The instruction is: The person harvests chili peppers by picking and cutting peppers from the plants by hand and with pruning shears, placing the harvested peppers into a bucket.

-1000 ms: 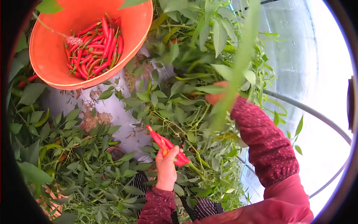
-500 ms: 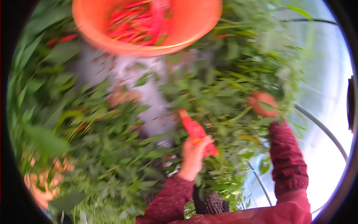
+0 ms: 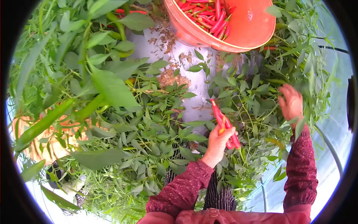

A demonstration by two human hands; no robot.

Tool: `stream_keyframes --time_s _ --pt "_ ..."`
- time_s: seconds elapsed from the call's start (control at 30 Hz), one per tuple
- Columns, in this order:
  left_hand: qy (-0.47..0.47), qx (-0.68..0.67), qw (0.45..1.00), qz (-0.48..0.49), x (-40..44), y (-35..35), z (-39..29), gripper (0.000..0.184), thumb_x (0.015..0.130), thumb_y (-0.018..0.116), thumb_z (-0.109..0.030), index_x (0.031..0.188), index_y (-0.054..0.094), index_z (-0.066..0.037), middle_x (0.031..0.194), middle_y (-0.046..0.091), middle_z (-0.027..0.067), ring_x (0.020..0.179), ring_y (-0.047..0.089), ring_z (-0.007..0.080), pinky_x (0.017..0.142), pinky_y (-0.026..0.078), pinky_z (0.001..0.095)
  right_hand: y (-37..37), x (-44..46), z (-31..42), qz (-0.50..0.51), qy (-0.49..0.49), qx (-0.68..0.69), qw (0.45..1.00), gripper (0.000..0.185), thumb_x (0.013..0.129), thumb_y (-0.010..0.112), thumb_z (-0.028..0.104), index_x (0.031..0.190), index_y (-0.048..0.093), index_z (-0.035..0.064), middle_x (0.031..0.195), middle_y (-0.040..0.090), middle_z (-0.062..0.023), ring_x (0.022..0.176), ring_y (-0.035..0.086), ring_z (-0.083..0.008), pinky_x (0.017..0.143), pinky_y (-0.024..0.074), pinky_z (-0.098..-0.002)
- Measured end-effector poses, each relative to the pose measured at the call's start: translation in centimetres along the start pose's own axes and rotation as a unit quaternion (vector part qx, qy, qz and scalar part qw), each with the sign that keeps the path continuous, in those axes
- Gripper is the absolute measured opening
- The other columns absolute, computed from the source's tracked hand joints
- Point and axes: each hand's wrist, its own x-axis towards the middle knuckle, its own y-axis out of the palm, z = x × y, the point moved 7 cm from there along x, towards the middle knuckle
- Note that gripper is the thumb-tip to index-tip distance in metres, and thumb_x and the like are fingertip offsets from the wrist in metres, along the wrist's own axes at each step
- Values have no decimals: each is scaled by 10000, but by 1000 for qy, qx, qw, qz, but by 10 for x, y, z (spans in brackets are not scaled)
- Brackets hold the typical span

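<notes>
My left hand [image 3: 218,143] is closed around a few long red chili peppers [image 3: 222,120], whose tips point up and to the left. Out to the right, my right hand [image 3: 291,102] reaches among the leaves of the pepper plants [image 3: 257,100]. Its fingers are a little apart and slightly bent, and nothing shows between them. Above both hands, an orange-red bucket [image 3: 257,28] holds many red chili peppers [image 3: 210,16].
Whitish ground sheeting [image 3: 194,84] with dry leaf litter [image 3: 173,78] runs between the plants. Green peppers [image 3: 46,121] hang close on the left. Clear plastic film [image 3: 332,99] and a curved pipe [image 3: 330,147] line the right side. Orange cloth [image 3: 41,140] shows behind leaves at left.
The view has shifted, so the bucket and both hands appear farther right. My right hand, partly behind a leaf before, now shows its fingers. My left hand keeps hold of the chili peppers.
</notes>
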Motion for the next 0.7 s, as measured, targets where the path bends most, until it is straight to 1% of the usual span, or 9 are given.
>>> stream_keyframes --time_s 0.13,0.27,0.33,0.37,0.47,0.53,0.6,0.63,0.7 --pt "161 46 982 81 -44 66 -131 147 862 584 -148 969 539 -57 817 598 65 734 608 182 664 510 329 -52 64 27 -128 126 411 894 406 855 593 178 1219 511 18 1220 537 -151 1086 540 -271 907 421 -355" --pt "296 44 927 226 -65 171 -250 136 874 581 -107 979 516 -50 854 593 35 784 581 123 718 475 260 -40 130 -2 -280 228 402 842 600 843 621 274 1283 406 -73 1239 518 -192 1123 513 -242 960 389 -322" --pt "373 47 902 213 -53 213 -285 112 876 576 -107 962 528 -53 843 590 31 769 577 124 696 470 264 -36 154 4 -211 315 572 728 606 838 621 285 1266 416 -91 1237 519 -195 1123 513 -220 968 378 -304" --pt "425 67 877 215 -42 229 -300 125 873 578 -105 968 532 -37 835 592 35 774 581 126 697 468 268 -22 173 6 -182 255 682 661 582 835 618 273 1274 426 -58 1248 523 -158 1138 504 -200 964 380 -302" --pt "456 225 849 145 20 244 -319 245 849 608 -143 1021 528 12 808 605 73 763 599 178 699 475 306 -13 187 0 -198 393 560 702 457 838 554 154 1256 446 4 1236 525 -188 1130 518 -298 964 372 -353" --pt "466 310 825 83 61 225 -323 349 806 650 -182 1058 526 26 816 623 126 753 609 231 705 485 339 12 195 -6 -231 355 528 737 482 816 554 129 1267 426 18 1235 510 -212 1128 510 -332 967 375 -371" --pt "648 471 599 9 58 217 -327 382 776 664 -199 1066 552 22 853 638 165 764 615 266 719 492 362 20 199 -13 -274 325 411 806 562 769 573 110 1292 380 46 1231 490 -243 1121 500 -380 961 389 -404" --pt "517 512 681 82 43 213 -330 304 828 623 -99 1105 582 18 985 654 107 958 608 137 833 495 274 27 197 -17 -273 335 323 842 613 744 593 115 1306 353 60 1228 483 -249 1116 496 -393 953 401 -419" --pt "386 500 757 166 37 187 -342 191 854 580 -77 1004 630 32 827 669 96 737 641 136 714 521 232 15 190 -11 -279 327 314 846 423 829 509 156 1216 436 1 1184 532 -246 1104 487 -425 905 417 -440"
